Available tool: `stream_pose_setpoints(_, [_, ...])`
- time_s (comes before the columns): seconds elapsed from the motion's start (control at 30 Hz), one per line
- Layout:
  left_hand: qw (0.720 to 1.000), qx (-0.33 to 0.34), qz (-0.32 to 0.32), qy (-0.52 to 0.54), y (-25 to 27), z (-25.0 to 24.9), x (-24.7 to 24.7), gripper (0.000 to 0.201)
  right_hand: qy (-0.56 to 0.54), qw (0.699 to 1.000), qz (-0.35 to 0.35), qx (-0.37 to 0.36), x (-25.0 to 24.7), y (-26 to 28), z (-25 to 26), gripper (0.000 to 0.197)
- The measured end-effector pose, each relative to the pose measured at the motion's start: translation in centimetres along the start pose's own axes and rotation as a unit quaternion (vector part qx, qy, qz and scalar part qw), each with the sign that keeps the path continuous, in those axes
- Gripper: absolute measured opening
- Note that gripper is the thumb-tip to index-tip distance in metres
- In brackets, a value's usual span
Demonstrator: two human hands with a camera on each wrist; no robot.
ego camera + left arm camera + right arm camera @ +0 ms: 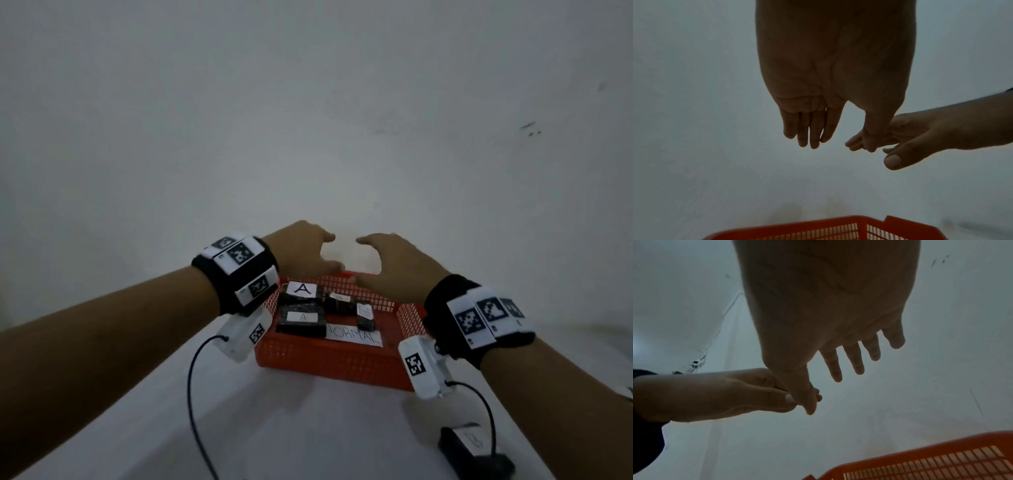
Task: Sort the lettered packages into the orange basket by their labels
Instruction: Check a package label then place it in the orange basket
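The orange basket (335, 363) stands on the white table, with a "NORMAL" paper label (354, 335) on its floor. Inside lie black packages with white labels: one marked A (301, 291), another A (301, 320), a third with an unreadable label (340, 301) and one marked B (364, 313). My left hand (308, 250) and right hand (387, 263) hover above the basket's far rim, fingers straight and empty. Both wrist views show the left hand (813, 129) and right hand (855, 360) with nothing in them, over the basket rim (838, 222) (920, 449).
Another black package with a white label (472, 448) lies on the table at the near right, outside the basket. Cables (191, 394) hang from the wrist cameras. A plain white wall stands close behind the basket.
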State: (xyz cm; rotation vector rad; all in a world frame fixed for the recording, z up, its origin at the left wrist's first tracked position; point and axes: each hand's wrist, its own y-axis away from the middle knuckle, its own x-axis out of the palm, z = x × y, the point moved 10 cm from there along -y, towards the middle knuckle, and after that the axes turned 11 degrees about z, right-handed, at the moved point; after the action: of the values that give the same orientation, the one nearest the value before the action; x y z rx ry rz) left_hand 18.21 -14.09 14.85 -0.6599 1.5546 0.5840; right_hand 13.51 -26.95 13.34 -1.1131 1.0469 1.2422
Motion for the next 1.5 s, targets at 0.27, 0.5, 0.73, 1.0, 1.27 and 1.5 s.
stream_pose_setpoints(0.27, [0.997,0.028,0.038,0.058,9.6,-1.8,3.1,0.06,-0.031,0.999,0.011,0.005,3.5,8.4,0.3,0.096])
stream_pose_setpoints(0.5, [0.992,0.033,0.077,0.093,15.8,-2.5,7.6,0.051,-0.048,0.998,0.013,-0.027,6.6,15.1,2.3,0.098])
stream_pose_setpoints(0.73, [0.988,-0.007,0.138,0.069,20.2,-2.7,12.9,0.088,-0.073,0.991,0.113,0.002,12.3,20.0,6.5,0.095])
stream_pose_setpoints(1.0, [0.979,-0.034,0.197,0.051,21.5,-1.4,17.6,0.08,-0.073,0.978,0.193,-0.036,16.0,20.7,13.1,0.076])
stream_pose_setpoints(1.27, [0.981,-0.011,0.176,0.082,22.5,-2.3,17.1,0.04,-0.106,0.972,0.206,-0.037,18.1,19.4,14.5,0.047])
stream_pose_setpoints(1.5, [0.946,-0.024,0.11,0.304,23.0,-1.0,15.5,0.032,-0.249,0.962,0.109,-0.023,15.9,19.6,11.6,0.037])
